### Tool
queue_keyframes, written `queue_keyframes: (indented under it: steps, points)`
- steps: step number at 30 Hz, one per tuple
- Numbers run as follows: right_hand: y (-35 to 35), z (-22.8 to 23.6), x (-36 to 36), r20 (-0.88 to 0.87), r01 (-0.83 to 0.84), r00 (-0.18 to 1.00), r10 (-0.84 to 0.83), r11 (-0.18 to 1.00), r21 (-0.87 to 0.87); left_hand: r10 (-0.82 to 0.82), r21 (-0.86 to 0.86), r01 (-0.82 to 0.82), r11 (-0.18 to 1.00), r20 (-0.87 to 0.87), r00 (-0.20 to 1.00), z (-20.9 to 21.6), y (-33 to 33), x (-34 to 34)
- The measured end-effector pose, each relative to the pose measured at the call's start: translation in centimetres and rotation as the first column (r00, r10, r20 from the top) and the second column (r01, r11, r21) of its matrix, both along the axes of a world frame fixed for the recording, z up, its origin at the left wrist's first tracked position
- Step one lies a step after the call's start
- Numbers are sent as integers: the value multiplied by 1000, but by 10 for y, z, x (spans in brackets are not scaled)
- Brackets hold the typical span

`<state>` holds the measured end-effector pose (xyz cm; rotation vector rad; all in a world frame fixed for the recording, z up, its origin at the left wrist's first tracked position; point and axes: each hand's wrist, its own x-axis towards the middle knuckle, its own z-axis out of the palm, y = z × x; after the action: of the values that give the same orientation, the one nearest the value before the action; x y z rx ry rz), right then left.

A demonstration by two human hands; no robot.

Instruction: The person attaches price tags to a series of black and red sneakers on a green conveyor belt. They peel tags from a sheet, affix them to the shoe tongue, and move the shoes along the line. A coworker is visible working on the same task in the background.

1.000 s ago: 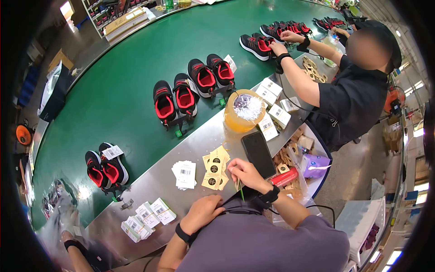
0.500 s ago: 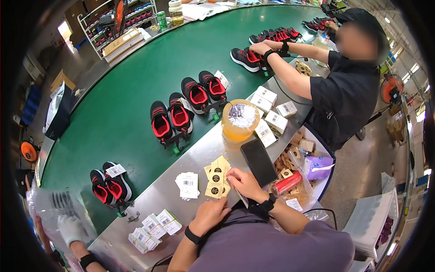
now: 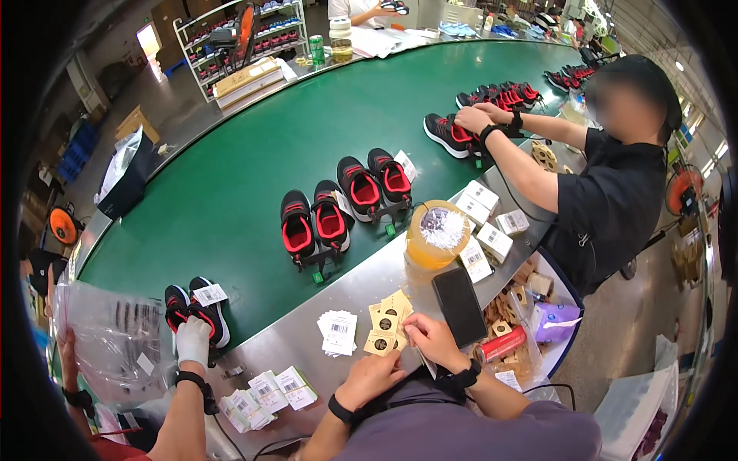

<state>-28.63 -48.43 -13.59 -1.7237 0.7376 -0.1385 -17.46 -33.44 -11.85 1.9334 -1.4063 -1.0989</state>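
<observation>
Yellow cards with black round marks [image 3: 382, 323] lie fanned out on the metal ledge in front of me. My right hand [image 3: 435, 339] is closed at their right edge, thumb and fingertips pinching a yellow card. Under its palm shows the thin edge of a white card, partly hidden. My left hand [image 3: 374, 378] is just below the yellow cards, fingers curled together; anything inside them is hidden. To the left of the yellow cards lies a loose pile of white printed tags [image 3: 338, 332]. Further left are several stacks of white tags [image 3: 292, 387].
A black phone [image 3: 459, 307] and a yellow tub [image 3: 437, 235] stand right, beside white tag stacks [image 3: 493, 242]. Black-red shoes [image 3: 332, 220] line the green belt [image 3: 231, 203]. A co-worker's gloved hand [image 3: 193, 341] touches a left shoe pair; another co-worker handles shoes at right.
The view has shifted, so the scene sits lower and further right. The gloved hand at left has moved from the plastic bag onto the shoes. My hands remain by the yellow cards.
</observation>
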Motion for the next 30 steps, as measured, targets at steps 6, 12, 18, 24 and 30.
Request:
queue_keyframes:
  steps: [6,12,18,24,30]
  points:
    - [-2,0,-2,2,11,1000,-11,1000,-2,-30,30,29,999,42,999,7,2,-2]
    - [-3,-6,-4,14,-6,1000,7,997,-77,-176,72,172,982,55,983,16,5,-3]
    - [-4,-9,-5,42,27,999,-25,998,-61,-153,48,148,988,141,978,15,5,-9]
    - [-4,-1,-5,15,13,1000,-12,997,-74,-138,-3,141,990,160,977,17,6,-11]
    - [-4,0,-5,6,19,1000,-18,995,-94,-134,-28,139,990,131,982,14,8,-10]
